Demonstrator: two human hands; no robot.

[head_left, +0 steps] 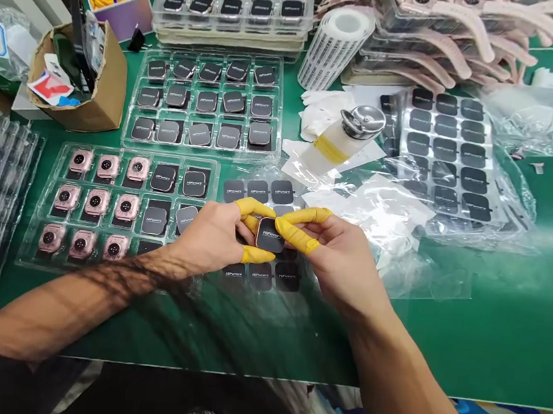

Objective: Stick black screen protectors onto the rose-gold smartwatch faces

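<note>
Green table (492,341) below: left hand (213,233) grips a watch (268,241), right hand (336,248) pinches its corner; stickers (261,276) lie under the watch, bottle (337,148) beyond it, tray (45,202) leftward.

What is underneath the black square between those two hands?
Beneath the black square, parts of a sheet of HiFuture labels show on the green table. What the square, the left hand and the right hand cover cannot be seen.

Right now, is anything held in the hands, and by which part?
A square, dark-faced watch body: the left hand holds its left side, the right hand its upper right corner.
</note>
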